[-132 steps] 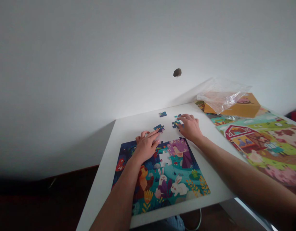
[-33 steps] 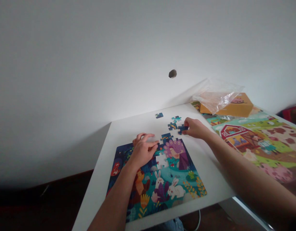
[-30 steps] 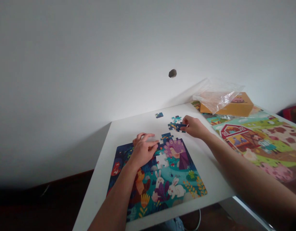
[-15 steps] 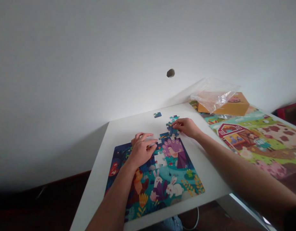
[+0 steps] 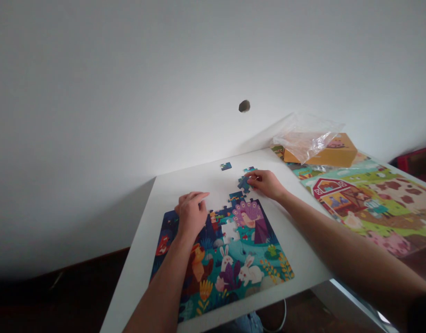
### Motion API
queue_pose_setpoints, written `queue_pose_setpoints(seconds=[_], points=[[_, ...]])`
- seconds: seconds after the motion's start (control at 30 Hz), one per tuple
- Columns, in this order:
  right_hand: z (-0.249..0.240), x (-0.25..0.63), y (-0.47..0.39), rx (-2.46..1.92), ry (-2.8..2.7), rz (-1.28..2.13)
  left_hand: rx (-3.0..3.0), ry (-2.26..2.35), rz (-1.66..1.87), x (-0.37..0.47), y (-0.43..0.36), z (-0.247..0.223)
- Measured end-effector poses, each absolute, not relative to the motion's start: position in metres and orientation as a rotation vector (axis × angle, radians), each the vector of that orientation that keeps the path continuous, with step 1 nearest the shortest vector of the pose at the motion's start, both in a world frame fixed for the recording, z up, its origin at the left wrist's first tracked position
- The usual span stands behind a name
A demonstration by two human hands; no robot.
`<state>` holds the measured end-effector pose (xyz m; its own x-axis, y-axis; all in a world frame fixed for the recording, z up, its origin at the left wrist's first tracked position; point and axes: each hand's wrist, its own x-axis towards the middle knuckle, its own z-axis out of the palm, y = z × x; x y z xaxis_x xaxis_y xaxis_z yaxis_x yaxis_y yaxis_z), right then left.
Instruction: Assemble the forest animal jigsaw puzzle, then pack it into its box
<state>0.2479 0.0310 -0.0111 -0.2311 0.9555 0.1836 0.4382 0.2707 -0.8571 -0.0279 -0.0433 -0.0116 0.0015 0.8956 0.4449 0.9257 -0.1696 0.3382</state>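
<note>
A partly joined jigsaw puzzle (image 5: 234, 282) with rabbits and a peacock lies on the white table; a gap near its middle shows the tabletop. My left hand (image 5: 192, 212) rests over the puzzle's upper left edge, fingers loosely stretched and apart, holding nothing I can see. Beyond the peacock, my right hand (image 5: 266, 184) pinches a dark blue puzzle piece (image 5: 245, 184) between thumb and fingers. Just behind that hand sits a teal puzzle piece (image 5: 249, 169), partly covered. Another loose blue piece (image 5: 226, 166) lies farther back.
On the right, a farm picture puzzle (image 5: 389, 199) covers the tabletop. An orange box (image 5: 337, 157) with a clear plastic bag (image 5: 308, 136) on it stands behind. The white wall (image 5: 130, 92) with a round hole (image 5: 244, 106) borders the table's back.
My left hand has moved left, uncovering more of the puzzle's upper middle. My right hand keeps its pinch, and the blue piece has shifted and turned slightly.
</note>
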Motion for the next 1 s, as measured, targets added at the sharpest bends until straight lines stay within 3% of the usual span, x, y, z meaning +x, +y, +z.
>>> queue_pose_setpoints(seconds=[0.23, 0.43, 0.63, 1.0], points=[[0.002, 0.206, 0.018, -1.169, -1.863, 1.089, -2.036, -2.205, -0.951, -0.036, -0.039, -0.012], [0.007, 0.159, 0.008, -1.167, -2.038, 0.836, -2.122, -2.327, -1.151, -0.039, -0.034, -0.011], [-0.006, 0.150, 0.005, -1.203, -2.006, 0.889, -2.156, -2.345, -1.290, -0.041, -0.033, -0.010], [-0.010, 0.147, 0.007, -1.205, -2.178, 0.642, -2.164, -2.438, -1.130, -0.044, -0.034, -0.010]])
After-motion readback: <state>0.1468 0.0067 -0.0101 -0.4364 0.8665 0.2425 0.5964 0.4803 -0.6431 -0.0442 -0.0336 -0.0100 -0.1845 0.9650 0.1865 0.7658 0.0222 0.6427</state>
